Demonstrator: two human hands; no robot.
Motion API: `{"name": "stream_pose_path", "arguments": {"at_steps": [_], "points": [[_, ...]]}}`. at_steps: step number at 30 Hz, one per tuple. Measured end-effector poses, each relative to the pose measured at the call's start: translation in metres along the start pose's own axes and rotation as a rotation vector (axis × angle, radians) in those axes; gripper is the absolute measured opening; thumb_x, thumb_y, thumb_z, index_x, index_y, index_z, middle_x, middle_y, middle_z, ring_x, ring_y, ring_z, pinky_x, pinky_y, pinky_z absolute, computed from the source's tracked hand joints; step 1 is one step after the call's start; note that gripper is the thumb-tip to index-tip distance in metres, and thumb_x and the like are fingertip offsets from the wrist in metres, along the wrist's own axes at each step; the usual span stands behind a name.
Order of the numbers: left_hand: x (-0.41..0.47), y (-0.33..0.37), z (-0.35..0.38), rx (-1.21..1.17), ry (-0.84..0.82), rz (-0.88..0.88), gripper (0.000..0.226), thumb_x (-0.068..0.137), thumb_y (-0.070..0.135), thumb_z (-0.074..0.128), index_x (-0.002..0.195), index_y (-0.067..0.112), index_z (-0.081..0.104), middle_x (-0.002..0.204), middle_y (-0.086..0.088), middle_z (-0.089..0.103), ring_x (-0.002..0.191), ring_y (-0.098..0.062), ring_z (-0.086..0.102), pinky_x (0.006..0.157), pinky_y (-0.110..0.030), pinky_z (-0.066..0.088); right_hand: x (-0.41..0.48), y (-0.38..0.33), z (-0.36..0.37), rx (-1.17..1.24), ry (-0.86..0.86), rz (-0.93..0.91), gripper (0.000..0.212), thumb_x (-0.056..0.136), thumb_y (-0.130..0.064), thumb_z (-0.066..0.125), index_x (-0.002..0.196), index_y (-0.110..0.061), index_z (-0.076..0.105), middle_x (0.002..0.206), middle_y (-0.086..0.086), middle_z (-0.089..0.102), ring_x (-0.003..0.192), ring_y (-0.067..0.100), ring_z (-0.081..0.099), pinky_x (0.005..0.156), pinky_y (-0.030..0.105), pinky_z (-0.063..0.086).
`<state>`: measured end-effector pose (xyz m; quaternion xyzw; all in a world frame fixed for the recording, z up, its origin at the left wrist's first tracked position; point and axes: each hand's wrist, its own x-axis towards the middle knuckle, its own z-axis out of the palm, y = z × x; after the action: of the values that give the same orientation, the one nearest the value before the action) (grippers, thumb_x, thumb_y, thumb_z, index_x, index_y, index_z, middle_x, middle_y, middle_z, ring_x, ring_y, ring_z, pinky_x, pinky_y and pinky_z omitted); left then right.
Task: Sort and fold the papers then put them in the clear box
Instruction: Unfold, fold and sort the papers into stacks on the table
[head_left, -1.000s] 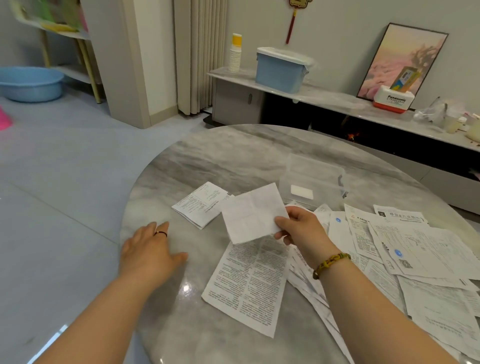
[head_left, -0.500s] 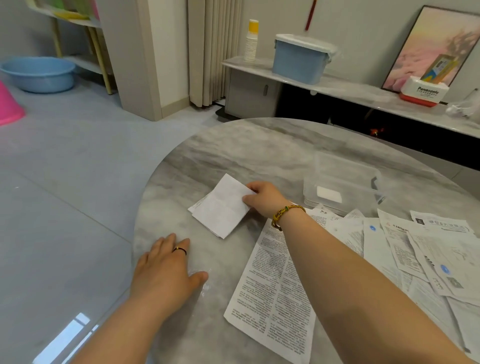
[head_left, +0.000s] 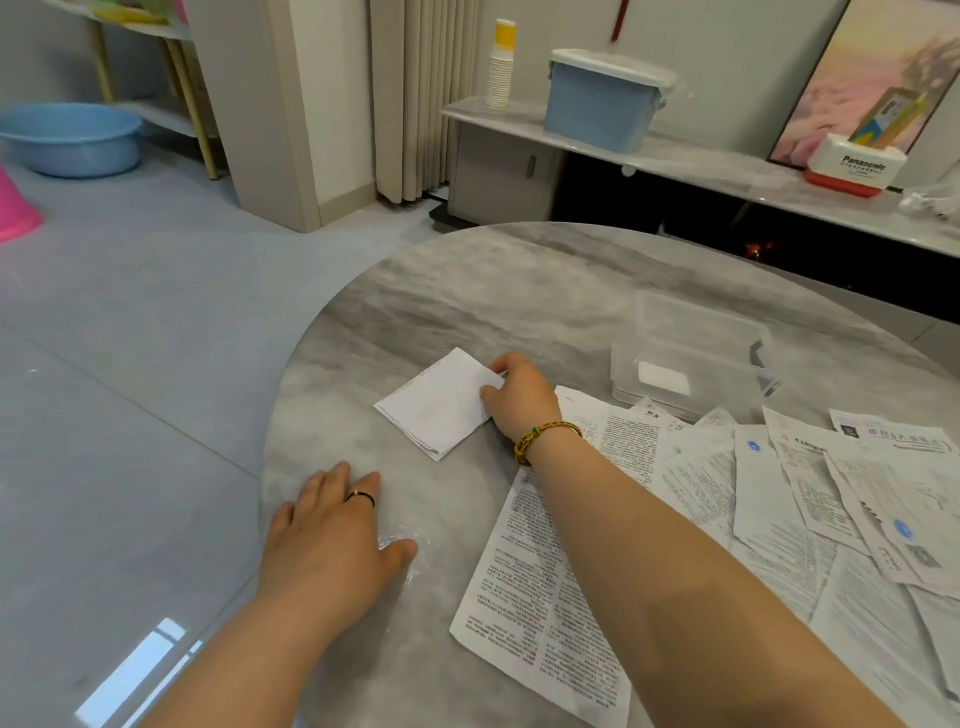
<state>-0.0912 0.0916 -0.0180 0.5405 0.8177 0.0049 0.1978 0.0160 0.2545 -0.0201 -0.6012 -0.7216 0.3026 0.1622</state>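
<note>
A small stack of folded white papers (head_left: 436, 408) lies on the grey marble table (head_left: 467, 301), left of centre. My right hand (head_left: 519, 397) rests on the stack's right edge, fingers curled on the top sheet. My left hand (head_left: 332, 535) lies flat on the bare table near the front edge, fingers apart, holding nothing. A large printed sheet (head_left: 524, 597) lies under my right forearm. Several unfolded printed papers (head_left: 831, 493) are spread at the right. The clear box (head_left: 696, 358) stands behind them with one white folded paper inside.
The table's round edge drops to the grey floor on the left. Behind the table runs a low shelf with a blue lidded bin (head_left: 602, 98), stacked paper cups (head_left: 501, 62) and a white and red box (head_left: 852, 166). A blue basin (head_left: 67, 137) sits on the floor.
My right hand carried the folded white sheet from mid-air leftward and laid it on top of the folded paper on the table. The left hand stayed flat. The view shifted left.
</note>
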Motion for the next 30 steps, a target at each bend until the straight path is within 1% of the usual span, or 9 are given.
{"name": "stream_pose_path", "arguments": {"at_steps": [2, 5, 9, 13, 16, 19, 23, 27, 30], "points": [[0.000, 0.000, 0.000, 0.002, -0.002, -0.002, 0.072, 0.091, 0.052, 0.038, 0.147, 0.023, 0.003, 0.156, 0.000, -0.006, 0.145, -0.019, -0.006, 0.117, -0.034, 0.006, 0.001, -0.001, 0.002, -0.033, 0.017, -0.009, 0.029, 0.092, -0.013, 0.045, 0.121, -0.010, 0.046, 0.119, 0.010, 0.058, 0.107, 0.029, 0.055, 0.079, 0.027, 0.039], [0.001, 0.001, 0.000, 0.002, -0.009, -0.007, 0.073, 0.091, 0.052, 0.038, 0.147, 0.023, 0.002, 0.156, 0.000, -0.007, 0.145, -0.019, -0.006, 0.117, -0.034, 0.007, 0.000, -0.003, 0.008, -0.198, 0.059, -0.058, 0.034, 0.090, -0.015, 0.047, 0.123, -0.008, 0.042, 0.120, 0.011, 0.057, 0.110, 0.030, 0.052, 0.087, 0.031, 0.039], [0.001, 0.001, 0.000, 0.008, -0.006, -0.009, 0.073, 0.091, 0.052, 0.038, 0.147, 0.023, 0.002, 0.156, 0.000, -0.007, 0.145, -0.020, -0.005, 0.117, -0.034, 0.007, 0.002, -0.002, 0.014, -0.346, 0.160, -0.128, 0.043, 0.089, -0.020, 0.050, 0.129, -0.010, 0.039, 0.131, 0.009, 0.041, 0.121, 0.028, 0.038, 0.097, 0.033, 0.030], [0.001, 0.003, -0.001, -0.003, -0.008, -0.004, 0.071, 0.092, 0.051, 0.038, 0.147, 0.024, 0.003, 0.156, -0.002, -0.010, 0.145, -0.020, -0.007, 0.117, -0.034, 0.006, 0.000, 0.000, 0.009, -0.351, 0.241, -0.197, 0.033, 0.091, -0.020, 0.047, 0.124, -0.013, 0.048, 0.138, 0.005, 0.033, 0.126, 0.025, 0.030, 0.100, 0.028, 0.022], [0.001, 0.012, -0.003, -0.048, 0.022, 0.033, 0.067, 0.092, 0.047, 0.041, 0.147, 0.025, 0.009, 0.155, -0.003, -0.012, 0.144, -0.020, -0.008, 0.117, -0.032, 0.006, -0.006, 0.002, -0.006, -0.281, 0.303, -0.196, 0.028, 0.092, -0.018, 0.044, 0.117, -0.014, 0.056, 0.135, 0.003, 0.038, 0.125, 0.022, 0.031, 0.097, 0.025, 0.021], [-0.003, 0.029, -0.001, -0.156, 0.096, 0.148, 0.058, 0.093, 0.041, 0.042, 0.144, 0.027, 0.020, 0.156, 0.003, -0.002, 0.144, -0.015, -0.002, 0.116, -0.029, 0.006, -0.026, 0.014, -0.030, -0.224, 0.254, -0.166, 0.025, 0.092, -0.016, 0.045, 0.111, -0.013, 0.060, 0.127, 0.004, 0.048, 0.122, 0.022, 0.035, 0.096, 0.025, 0.023], [-0.020, 0.058, 0.002, -0.278, 0.129, 0.386, 0.047, 0.094, 0.037, 0.043, 0.139, 0.030, 0.033, 0.153, 0.012, 0.014, 0.141, -0.007, 0.014, 0.112, -0.021, 0.014, -0.075, 0.045, -0.060, -0.173, 0.188, -0.118, 0.022, 0.092, -0.016, 0.048, 0.109, -0.012, 0.061, 0.123, 0.005, 0.053, 0.118, 0.022, 0.042, 0.096, 0.027, 0.031], [-0.038, 0.085, 0.016, -0.259, 0.092, 0.570, 0.047, 0.095, 0.038, 0.042, 0.140, 0.032, 0.031, 0.152, 0.017, 0.013, 0.140, -0.003, 0.015, 0.111, -0.016, 0.012, -0.120, 0.089, -0.096, -0.151, 0.215, -0.008, 0.024, 0.090, -0.017, 0.052, 0.112, -0.012, 0.060, 0.123, 0.003, 0.054, 0.117, 0.018, 0.044, 0.092, 0.020, 0.032], [-0.042, 0.096, 0.026, -0.237, 0.064, 0.620, 0.048, 0.095, 0.038, 0.041, 0.141, 0.032, 0.028, 0.153, 0.017, 0.010, 0.141, -0.004, 0.013, 0.111, -0.015, 0.010, -0.143, 0.127, -0.128, -0.165, 0.278, 0.125, 0.027, 0.089, -0.017, 0.054, 0.115, -0.011, 0.058, 0.125, 0.005, 0.053, 0.119, 0.020, 0.043, 0.092, 0.023, 0.033]]}}
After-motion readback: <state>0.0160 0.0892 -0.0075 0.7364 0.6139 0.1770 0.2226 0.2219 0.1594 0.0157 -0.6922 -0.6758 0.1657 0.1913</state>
